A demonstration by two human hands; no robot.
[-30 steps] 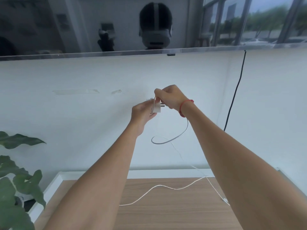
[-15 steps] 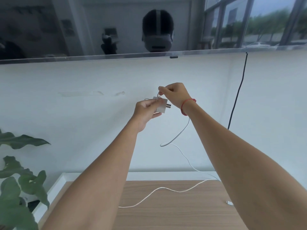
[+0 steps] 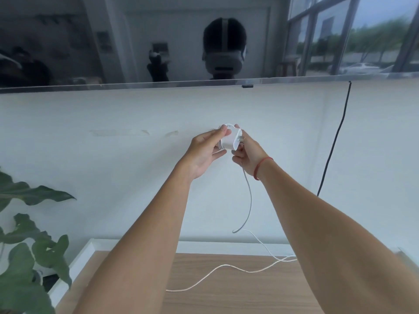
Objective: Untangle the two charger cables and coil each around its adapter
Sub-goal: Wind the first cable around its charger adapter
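**Adapter held up in the air, cable partly wound**

The white adapter (image 3: 231, 141) is pinched between thumb and fingertips of the left hand (image 3: 204, 152), well above the table (image 3: 226, 295); the cable (image 3: 249, 200) is gripped right by the prongs in the curled right hand (image 3: 247, 157), slack hanging to the wood. Both look light; the cable seems soft and springy, so it's probably best taken close to the adapter and kept taut.
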